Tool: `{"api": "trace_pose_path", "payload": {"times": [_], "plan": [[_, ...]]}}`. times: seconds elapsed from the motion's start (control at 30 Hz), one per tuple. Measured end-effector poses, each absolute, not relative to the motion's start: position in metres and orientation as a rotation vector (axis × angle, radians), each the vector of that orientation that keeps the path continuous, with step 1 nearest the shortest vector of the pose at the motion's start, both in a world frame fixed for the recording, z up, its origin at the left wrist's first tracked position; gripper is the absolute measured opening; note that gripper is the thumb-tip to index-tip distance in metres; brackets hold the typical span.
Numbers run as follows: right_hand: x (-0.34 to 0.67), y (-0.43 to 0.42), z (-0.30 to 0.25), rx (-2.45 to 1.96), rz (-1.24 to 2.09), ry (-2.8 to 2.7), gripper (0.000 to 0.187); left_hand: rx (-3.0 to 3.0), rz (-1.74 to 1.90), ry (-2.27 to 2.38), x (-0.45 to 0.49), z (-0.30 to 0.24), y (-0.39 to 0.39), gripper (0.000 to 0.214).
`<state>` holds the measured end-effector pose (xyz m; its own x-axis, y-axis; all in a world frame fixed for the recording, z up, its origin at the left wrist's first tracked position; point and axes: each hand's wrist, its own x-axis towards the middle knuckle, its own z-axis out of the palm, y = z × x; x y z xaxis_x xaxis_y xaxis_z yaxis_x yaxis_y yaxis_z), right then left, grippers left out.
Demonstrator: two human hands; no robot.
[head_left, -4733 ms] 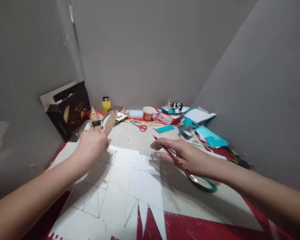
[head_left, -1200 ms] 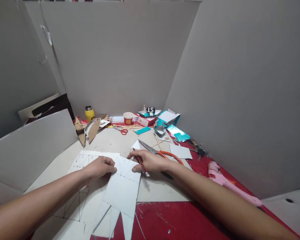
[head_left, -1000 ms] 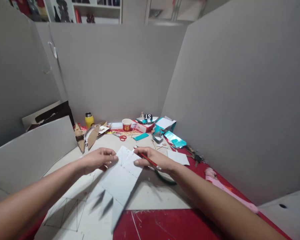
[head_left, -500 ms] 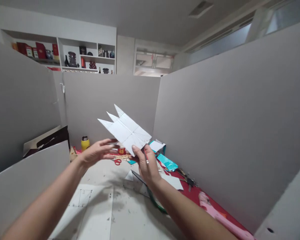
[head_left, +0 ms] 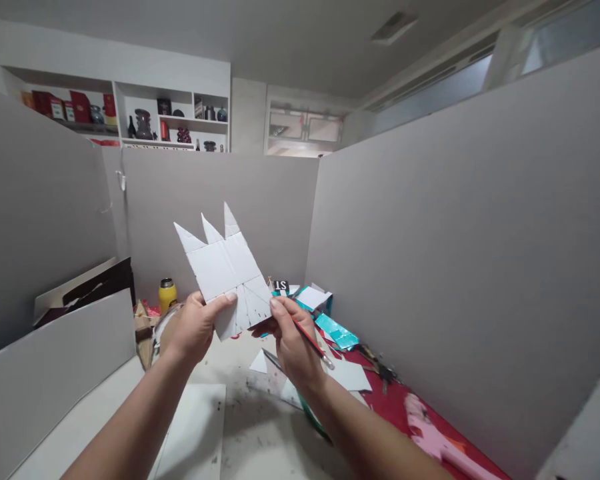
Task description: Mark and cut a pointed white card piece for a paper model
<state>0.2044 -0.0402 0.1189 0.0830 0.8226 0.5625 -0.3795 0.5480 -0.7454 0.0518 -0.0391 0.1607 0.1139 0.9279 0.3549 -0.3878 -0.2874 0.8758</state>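
Spiked white card extends upward from left grip and right grip.

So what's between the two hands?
In the head view, the lower part of the white card, gripped by both left hand and right hand. The red pencil sits outside that gap.

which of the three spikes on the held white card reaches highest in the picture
The right spike of the white card: its tip stands above the tips of the middle spike and the left spike.
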Motion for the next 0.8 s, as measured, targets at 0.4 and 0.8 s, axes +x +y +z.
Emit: {"api": "trace_pose_path", "payload": {"times": [0.4, 0.8], "plan": [[0.193, -0.073, 0.151, -0.512, 0.814, -1.476, 0.036, 1.246, 1.466, 0.533, 0.033, 0.167, -0.063, 0.043], [0.180, -0.057, 0.172, -0.394, 0.932, -1.261, 0.041, 1.109, 1.651, 0.616, 0.010, 0.178, -0.075, 0.070]]}}
